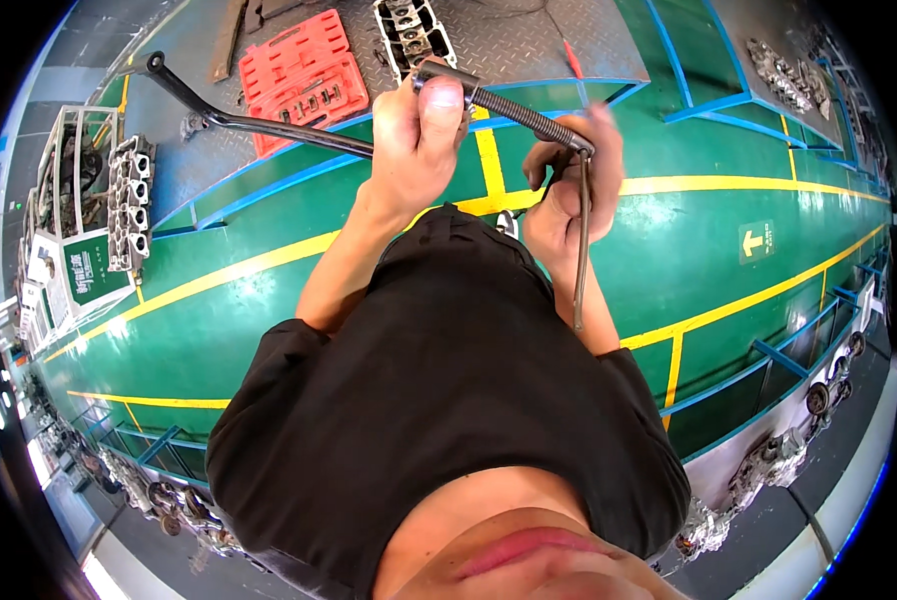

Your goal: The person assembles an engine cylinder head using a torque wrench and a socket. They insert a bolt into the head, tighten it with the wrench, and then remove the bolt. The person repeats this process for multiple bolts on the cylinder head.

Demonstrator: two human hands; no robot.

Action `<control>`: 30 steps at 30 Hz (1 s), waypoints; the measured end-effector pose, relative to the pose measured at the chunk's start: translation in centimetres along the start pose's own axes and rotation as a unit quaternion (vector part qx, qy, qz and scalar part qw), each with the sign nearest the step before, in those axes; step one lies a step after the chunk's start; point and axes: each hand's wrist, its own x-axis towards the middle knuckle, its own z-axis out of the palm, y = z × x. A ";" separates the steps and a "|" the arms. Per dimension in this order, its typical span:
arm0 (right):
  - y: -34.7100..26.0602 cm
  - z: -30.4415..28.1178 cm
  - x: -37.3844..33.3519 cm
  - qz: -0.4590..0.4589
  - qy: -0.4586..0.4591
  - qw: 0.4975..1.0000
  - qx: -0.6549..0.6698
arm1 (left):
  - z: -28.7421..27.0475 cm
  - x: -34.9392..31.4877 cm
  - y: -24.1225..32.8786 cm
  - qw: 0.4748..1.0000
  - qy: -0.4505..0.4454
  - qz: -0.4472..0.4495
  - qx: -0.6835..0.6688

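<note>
In front of my chest I hold a black valve spring compressor [244, 122], a screw clamp with a long bent arm reaching out to the left. My left hand [409, 145] is closed around its frame, thumb on the threaded collar. From there a threaded rod [519, 115] runs right and slightly down. At the rod's end my right hand [567, 205] is closed by the thin cross bar [582, 255], which hangs down past the wrist. Those right fingers are partly blurred and hidden.
A metal-topped workbench [504, 45] with a blue frame lies ahead, bearing an open red tool case [304, 75] and a cylinder head [414, 35]. Another cylinder head [129, 205] is at the left. More benches with engine parts [789, 75] line the right and the green floor behind.
</note>
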 end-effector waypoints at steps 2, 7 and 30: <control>-0.7 -0.1 0.4 0.022 -0.022 0.998 -0.047 | -0.1 -0.1 0.5 0.999 -0.004 0.013 0.037; -1.5 -0.4 -0.4 -0.065 -0.013 0.990 -0.123 | 0.0 -0.9 1.6 0.996 0.008 0.049 0.080; -2.1 1.8 1.5 0.240 0.033 0.970 -0.025 | -1.4 1.5 2.0 0.980 -0.044 0.063 0.184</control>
